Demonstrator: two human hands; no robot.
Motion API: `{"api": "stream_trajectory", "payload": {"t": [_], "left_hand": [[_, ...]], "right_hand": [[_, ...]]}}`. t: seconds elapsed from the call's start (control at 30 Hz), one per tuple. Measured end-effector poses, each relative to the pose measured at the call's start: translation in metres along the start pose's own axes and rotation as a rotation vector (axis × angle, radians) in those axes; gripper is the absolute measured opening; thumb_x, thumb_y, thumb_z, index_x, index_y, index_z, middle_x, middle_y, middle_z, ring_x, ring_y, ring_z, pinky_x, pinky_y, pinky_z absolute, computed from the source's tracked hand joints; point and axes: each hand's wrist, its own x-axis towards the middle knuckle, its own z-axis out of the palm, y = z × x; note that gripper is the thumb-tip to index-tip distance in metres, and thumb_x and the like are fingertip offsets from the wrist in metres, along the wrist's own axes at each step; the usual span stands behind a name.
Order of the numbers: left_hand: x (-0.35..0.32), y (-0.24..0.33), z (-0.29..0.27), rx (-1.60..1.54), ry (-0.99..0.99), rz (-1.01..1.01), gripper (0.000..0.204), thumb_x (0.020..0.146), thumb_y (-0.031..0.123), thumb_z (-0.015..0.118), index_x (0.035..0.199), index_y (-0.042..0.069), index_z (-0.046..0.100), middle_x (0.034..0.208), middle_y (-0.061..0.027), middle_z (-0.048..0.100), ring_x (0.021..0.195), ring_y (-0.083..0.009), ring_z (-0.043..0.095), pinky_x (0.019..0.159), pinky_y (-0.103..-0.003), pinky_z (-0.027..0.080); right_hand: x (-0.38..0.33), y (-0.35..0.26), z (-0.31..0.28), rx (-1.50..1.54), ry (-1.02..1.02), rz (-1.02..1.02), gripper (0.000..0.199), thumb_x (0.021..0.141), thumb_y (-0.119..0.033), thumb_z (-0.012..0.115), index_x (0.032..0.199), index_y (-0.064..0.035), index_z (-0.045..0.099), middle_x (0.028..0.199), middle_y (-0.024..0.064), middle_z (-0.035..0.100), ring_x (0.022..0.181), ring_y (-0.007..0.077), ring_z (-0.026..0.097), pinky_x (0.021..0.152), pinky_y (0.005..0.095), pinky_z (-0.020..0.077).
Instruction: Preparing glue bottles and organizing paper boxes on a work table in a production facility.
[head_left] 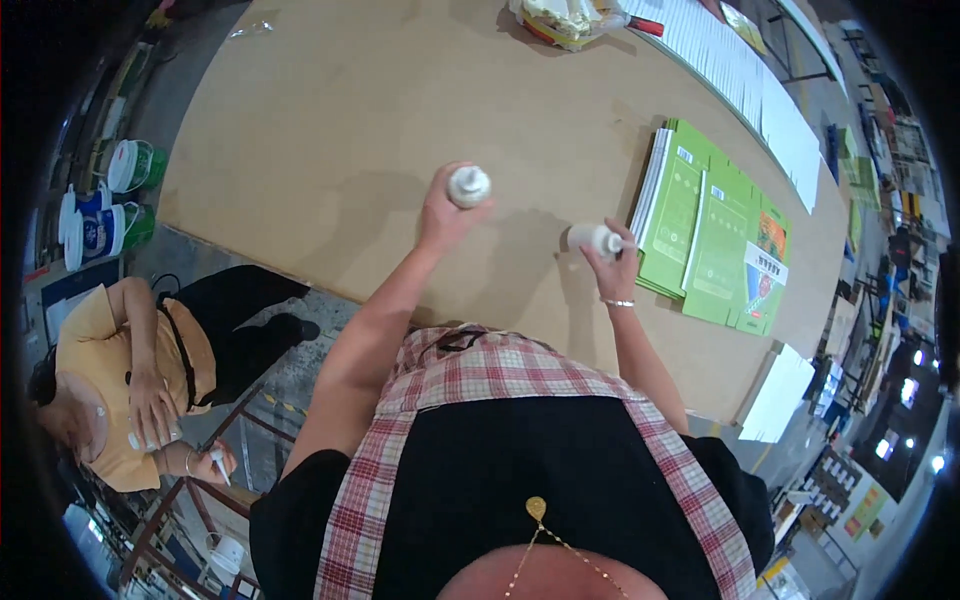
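My left hand (447, 215) is wrapped round a white bottle (469, 186) with a narrow nozzle top, held over the brown table (320, 130). To the right, my right hand (614, 263) grips a second white bottle (592, 237), tilted on its side and a little blurred; its fingers are at the nozzle end. Just right of that hand lies a stack of green printed card sheets (705, 230) with white edges showing. Whether either bottle touches the table, I cannot tell.
A long row of white sheets (735, 85) runs along the far right edge. A plastic bag (570, 20) and a red-handled tool (646, 26) lie at the far side. At left, a co-worker in a yellow top (140, 370) sits beside the table, near several buckets (135, 166).
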Motion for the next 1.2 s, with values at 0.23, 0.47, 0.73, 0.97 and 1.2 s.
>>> {"api": "stream_trajectory", "payload": {"t": [0.23, 0.47, 0.73, 0.97, 1.2], "left_hand": [[0.009, 0.058, 0.032, 0.196, -0.204, 0.191, 0.049, 0.062, 0.014, 0.076, 0.104, 0.010, 0.050, 0.097, -0.0062, 0.051, 0.091, -0.0220, 0.054, 0.078, -0.033, 0.046], [0.000, 0.104, 0.067, 0.452, -0.140, 0.342, 0.052, 0.059, 0.016, 0.075, 0.103, 0.011, 0.050, 0.099, -0.0107, 0.050, 0.092, -0.0308, 0.052, 0.077, -0.040, 0.045], [0.003, 0.143, 0.068, 0.372, -0.046, 0.393, 0.051, 0.056, 0.012, 0.076, 0.100, 0.010, 0.050, 0.090, -0.0077, 0.056, 0.088, -0.0313, 0.053, 0.075, -0.040, 0.045], [0.010, 0.159, 0.039, -0.031, -0.916, 0.051, 0.052, 0.058, 0.011, 0.078, 0.104, 0.008, 0.053, 0.094, -0.0043, 0.060, 0.087, -0.0174, 0.057, 0.079, -0.031, 0.045], [0.030, 0.178, 0.030, -0.025, -1.288, 0.108, 0.053, 0.058, 0.015, 0.079, 0.105, 0.007, 0.054, 0.101, -0.0053, 0.059, 0.093, -0.0196, 0.056, 0.085, -0.032, 0.044]], "right_hand": [[-0.007, 0.000, -0.045, -0.448, -0.114, -0.422, 0.047, 0.069, -0.012, 0.073, 0.111, -0.0037, 0.054, 0.100, 0.0123, 0.060, 0.089, 0.0238, 0.060, 0.079, 0.0343, 0.0478], [0.065, -0.165, -0.022, -0.472, -0.223, -0.386, 0.042, 0.079, -0.043, 0.061, 0.072, -0.0020, 0.052, 0.064, 0.0145, 0.057, 0.056, 0.0278, 0.055, 0.053, 0.0374, 0.0443], [0.083, -0.197, -0.015, -0.571, -0.210, -0.360, 0.042, 0.079, -0.043, 0.054, 0.063, -0.0046, 0.059, 0.055, 0.0148, 0.056, 0.051, 0.0296, 0.057, 0.048, 0.0378, 0.0449], [0.090, -0.213, -0.043, -0.326, -0.569, -0.982, 0.025, 0.072, -0.029, 0.061, 0.063, -0.0063, 0.057, 0.050, 0.0082, 0.049, 0.046, 0.0256, 0.051, 0.044, 0.0366, 0.0410], [0.088, -0.252, -0.065, -0.370, -0.749, -1.137, 0.026, 0.075, -0.025, 0.062, 0.077, -0.0026, 0.049, 0.075, 0.0103, 0.052, 0.068, 0.0247, 0.052, 0.058, 0.0342, 0.0446]]}}
